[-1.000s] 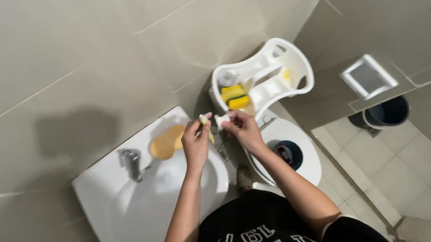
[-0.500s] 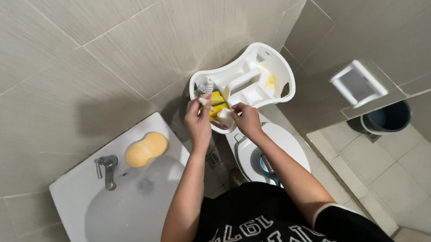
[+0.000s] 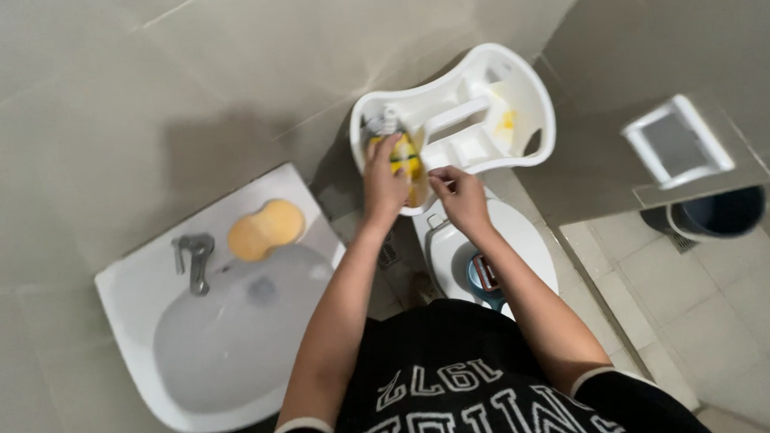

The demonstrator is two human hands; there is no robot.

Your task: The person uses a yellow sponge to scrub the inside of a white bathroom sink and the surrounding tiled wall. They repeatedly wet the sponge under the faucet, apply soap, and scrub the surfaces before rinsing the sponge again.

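Note:
My left hand (image 3: 385,183) reaches into the left end of a white plastic caddy (image 3: 527,86) fixed to the grey tiled wall. It is closed around a yellow bottle with a grey top (image 3: 405,157) that stands in the caddy. My right hand (image 3: 460,199) hovers just below the caddy's front rim, beside the left hand. Its fingers are pinched together and I see nothing between them. Both forearms stretch up from my black shirt at the bottom of the view.
A white toilet (image 3: 513,236) with a dark object in its bowl lies under my right arm. A white sink (image 3: 146,343) with a metal tap (image 3: 194,257) and an orange sponge (image 3: 265,229) is at left. A wall paper holder (image 3: 675,144) and dark bin (image 3: 718,212) are at right.
Both hands have risen from over the sink's edge to the caddy. They held a small white thing together; now the left hand grips the yellow bottle and the right hand has drawn apart.

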